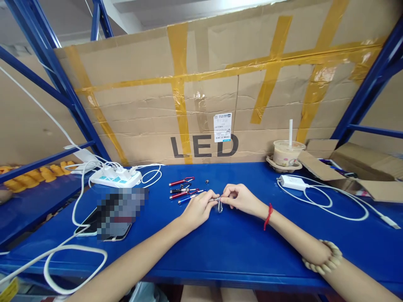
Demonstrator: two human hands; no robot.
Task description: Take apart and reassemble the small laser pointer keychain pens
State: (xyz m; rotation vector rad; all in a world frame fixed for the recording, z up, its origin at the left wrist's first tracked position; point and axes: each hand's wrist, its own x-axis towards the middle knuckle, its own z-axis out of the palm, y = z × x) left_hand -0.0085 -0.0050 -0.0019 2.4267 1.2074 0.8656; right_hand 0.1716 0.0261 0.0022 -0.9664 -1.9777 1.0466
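My left hand [199,206] and my right hand [239,197] meet over the middle of the blue tabletop. Both are closed in a pinch on a slim silver keychain penlight, mostly hidden by the fingers. Its metal clip [220,206] hangs down between the fingertips. Left of my left hand lie several similar penlights: a red one [178,183] at the back, a black one [179,191], another red one [180,195], and a blue one [188,199] partly behind my fingers. A tiny dark metal piece [207,181] sits just beyond my hands.
On the left are a white power strip [118,178] with plugs and cables, and a blurred-out phone-like device [118,214]. To the right stand a lidded drink cup [286,153], a white charger [292,182] with its cable, and an open carton [362,167]. Cardboard [141,117] walls the back.
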